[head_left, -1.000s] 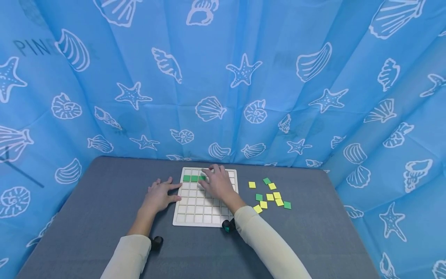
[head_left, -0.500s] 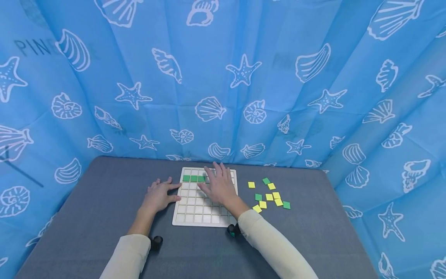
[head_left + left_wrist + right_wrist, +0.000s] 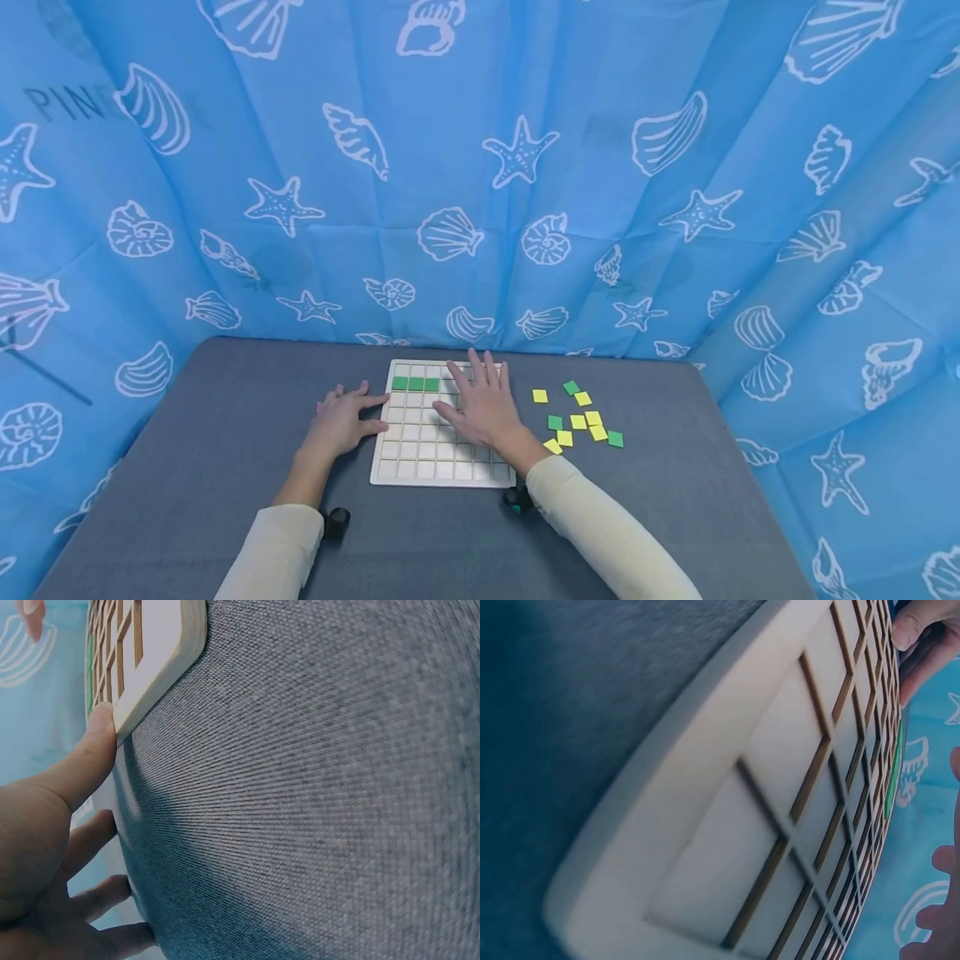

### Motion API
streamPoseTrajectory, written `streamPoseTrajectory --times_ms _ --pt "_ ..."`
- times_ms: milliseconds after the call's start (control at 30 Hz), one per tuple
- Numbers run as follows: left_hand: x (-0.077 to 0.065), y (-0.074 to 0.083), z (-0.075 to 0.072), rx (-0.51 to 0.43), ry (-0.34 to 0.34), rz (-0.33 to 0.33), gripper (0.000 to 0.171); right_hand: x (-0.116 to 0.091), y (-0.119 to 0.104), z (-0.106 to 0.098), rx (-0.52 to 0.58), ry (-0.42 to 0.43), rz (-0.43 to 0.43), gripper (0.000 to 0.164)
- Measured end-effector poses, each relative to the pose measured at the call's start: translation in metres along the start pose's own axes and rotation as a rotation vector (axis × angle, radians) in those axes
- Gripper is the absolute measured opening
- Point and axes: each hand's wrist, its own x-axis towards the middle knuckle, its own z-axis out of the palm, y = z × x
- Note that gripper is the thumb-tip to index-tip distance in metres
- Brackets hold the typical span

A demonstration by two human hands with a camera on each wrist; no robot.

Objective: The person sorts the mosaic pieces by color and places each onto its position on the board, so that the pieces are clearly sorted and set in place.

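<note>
Shifted rightward over the gridded board (image 3: 426,469) since the earlier frame is the right hand (image 3: 486,408), so that we now see the third tile (image 3: 431,384) of the green row (image 3: 400,383) uncovered. Head view: the green row lies flat in the board's far left part; its long axis runs parallel to the board's far edge, pointing from the left edge toward the right hand. We note that hand's spread fingers, grasping nothing. The left hand (image 3: 345,423) has extended fingers, thumb and index touching the board's left edge. Loose yellow and green tiles (image 3: 577,422) lie right of the board, nearer the right hand. Left wrist view: we see the thumb (image 3: 82,761) at the board's rim. Right wrist view: the board's near right corner fills our foreground, the green row almost edge-on beyond.
</note>
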Motion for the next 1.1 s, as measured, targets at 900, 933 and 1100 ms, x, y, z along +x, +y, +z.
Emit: streamPoseTrajectory --times_ms 900,933,1100 --pt "-0.001 -0.001 0.001 -0.009 0.005 0.006 0.06 -0.033 0.058 -0.006 0.059 0.004 0.067 0.078" --pt "0.0 -0.001 0.001 -0.008 0.003 0.007 0.06 -0.035 0.06 -0.006 0.061 0.008 0.067 0.078" --pt "0.001 -0.001 0.001 -0.004 -0.004 0.001 0.06 -0.04 0.07 -0.004 0.056 0.037 0.06 0.079"
